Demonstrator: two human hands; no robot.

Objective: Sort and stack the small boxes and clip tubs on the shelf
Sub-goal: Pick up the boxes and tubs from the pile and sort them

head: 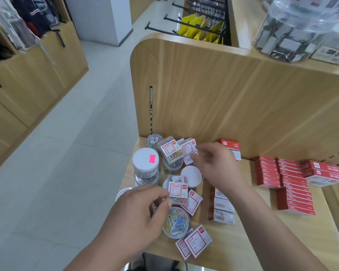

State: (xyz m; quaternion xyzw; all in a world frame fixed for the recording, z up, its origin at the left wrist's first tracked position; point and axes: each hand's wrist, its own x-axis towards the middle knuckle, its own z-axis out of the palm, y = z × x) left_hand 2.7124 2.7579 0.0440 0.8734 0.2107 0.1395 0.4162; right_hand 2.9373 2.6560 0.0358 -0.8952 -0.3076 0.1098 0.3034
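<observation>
In the crowded left end of the shelf (243, 243), fingers of the left hand (137, 214) pinch a clip box (178, 190) above the coloured-clip tub (176, 222) and the right hand (215, 167) pinches a far box (187, 148), so a hasty lift may knock the white-lidded tub (145, 161) off the edge.

Red small boxes (268, 173) stand stacked in rows at the shelf's (247, 243) right. At its left, clear clip tubs (176, 222) and white-labelled boxes (197, 240) lie jumbled; the left hand (137, 214) pinches one labelled box (178, 191), seemingly full of coloured clips.
</observation>
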